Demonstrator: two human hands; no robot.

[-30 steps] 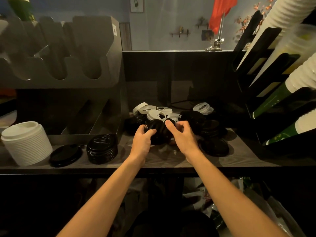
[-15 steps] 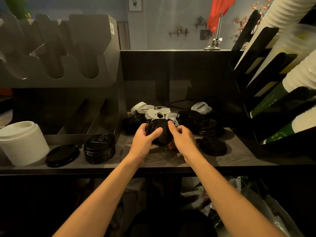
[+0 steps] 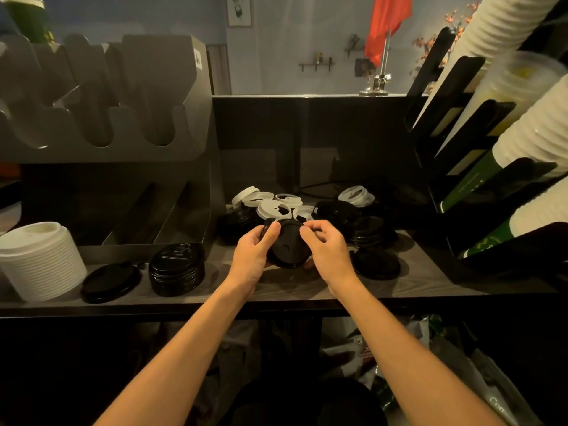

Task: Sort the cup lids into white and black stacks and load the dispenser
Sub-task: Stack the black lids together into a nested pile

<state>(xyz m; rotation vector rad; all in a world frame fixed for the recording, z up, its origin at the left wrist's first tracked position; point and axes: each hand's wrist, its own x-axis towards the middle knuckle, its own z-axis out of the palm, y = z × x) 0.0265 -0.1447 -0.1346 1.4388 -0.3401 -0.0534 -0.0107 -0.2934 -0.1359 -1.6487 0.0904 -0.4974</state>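
My left grip [image 3: 252,253] and right grip [image 3: 329,250] are both clamped on a round black plastic cup lid [image 3: 285,249], tilted toward me over the dark desk [image 3: 307,287], at 6 o'clock from the mixed pile of white and black lids [image 3: 276,209]. It looks light, thin and springy, probably slick, so I would pinch its rim. The sorted stack of black plastic lids [image 3: 176,269] sits at 9 o'clock.

A red flag [image 3: 388,23] hung on a metal pole with a shiny base [image 3: 375,87] behind the counter's back wall. A framed picture [image 3: 239,10] and a small shelf [image 3: 316,64] were on the blue wall. At right, a black rack [image 3: 442,93] held tilted white ribbed cups [image 3: 534,133] and green cups [image 3: 467,182]. Crumpled bags [image 3: 461,364] lay below the wood-grain counter [image 3: 415,281].
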